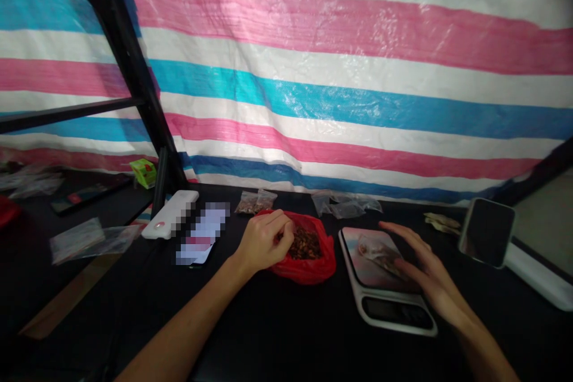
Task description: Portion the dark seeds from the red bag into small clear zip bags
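My left hand (267, 240) is closed, fingers curled together, at the left rim of a red plastic bag (320, 271). Small brown dried pieces (307, 245) fill the bag's opening. Whatever the left fingers pinch, if anything, is hidden. To the right lies a kitchen scale (358, 298) with a shiny square plate and a dark display at its near end. On the plate rests a small clear plastic bag (378, 250), its contents hard to make out. My right hand (425, 268) hovers over the plate's right side, fingers apart; its thumb is close to the clear bag, contact unclear.
Behind the red bag lie a filled zip bag (256, 202) and several clear bags (347, 204). A phone (203, 236) and a white power bank (172, 215) are at left. A dark-screened device (487, 233) stands at right. Striped sheeting (335, 107) hangs behind the table.
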`<state>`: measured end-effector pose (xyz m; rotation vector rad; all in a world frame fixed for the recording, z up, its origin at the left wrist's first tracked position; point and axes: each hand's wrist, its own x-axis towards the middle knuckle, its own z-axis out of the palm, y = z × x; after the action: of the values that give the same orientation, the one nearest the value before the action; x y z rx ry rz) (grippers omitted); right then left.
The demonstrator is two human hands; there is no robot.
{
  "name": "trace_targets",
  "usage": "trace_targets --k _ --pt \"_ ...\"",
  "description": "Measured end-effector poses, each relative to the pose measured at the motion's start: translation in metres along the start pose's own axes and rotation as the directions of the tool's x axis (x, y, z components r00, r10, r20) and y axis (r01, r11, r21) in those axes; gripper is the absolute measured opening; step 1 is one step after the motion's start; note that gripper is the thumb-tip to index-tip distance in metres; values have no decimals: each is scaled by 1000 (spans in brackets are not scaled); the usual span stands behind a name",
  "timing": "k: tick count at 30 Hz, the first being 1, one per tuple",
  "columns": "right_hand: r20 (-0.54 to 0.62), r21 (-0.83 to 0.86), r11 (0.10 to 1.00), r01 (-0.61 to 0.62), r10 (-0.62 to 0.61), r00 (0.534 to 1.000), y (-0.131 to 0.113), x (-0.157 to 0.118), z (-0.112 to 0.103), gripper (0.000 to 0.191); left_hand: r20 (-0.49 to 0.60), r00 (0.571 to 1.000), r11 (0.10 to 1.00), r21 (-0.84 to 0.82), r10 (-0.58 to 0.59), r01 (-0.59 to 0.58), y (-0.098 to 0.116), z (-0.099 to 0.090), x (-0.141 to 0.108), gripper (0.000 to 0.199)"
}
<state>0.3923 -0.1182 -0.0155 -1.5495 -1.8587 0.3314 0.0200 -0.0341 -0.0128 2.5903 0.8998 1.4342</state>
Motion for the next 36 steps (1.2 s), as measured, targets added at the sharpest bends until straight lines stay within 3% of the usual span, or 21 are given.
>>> trace_targets --k 3,7,13,19,30,36 --pt "-163 40 999 -3 9 987 16 -5 2 45 18 1000 1000 -3 1 -1 1 2 0 23" --pt "-259 69 998 -3 21 966 26 -7 3 41 37 999 1000 1 9 -9 4 4 1 23" --pt "-201 38 999 23 -15 980 14 -7 6 37 43 999 1000 5 25 -25 4 3 -1 23" --pt "-138 26 1000 11 -7 990 6 -9 10 36 29 999 999 18 -33 32 1 1 -1 25" --pt "-73 -51 998 -25 21 997 -5 -6 17 43 42 999 1000 3 7 -7 6 2 0 25" --pt "-58 -168 984 61 -72 996 -2 -2 23 46 52 999 1000 -10 16 -15 4 5 -2 25"
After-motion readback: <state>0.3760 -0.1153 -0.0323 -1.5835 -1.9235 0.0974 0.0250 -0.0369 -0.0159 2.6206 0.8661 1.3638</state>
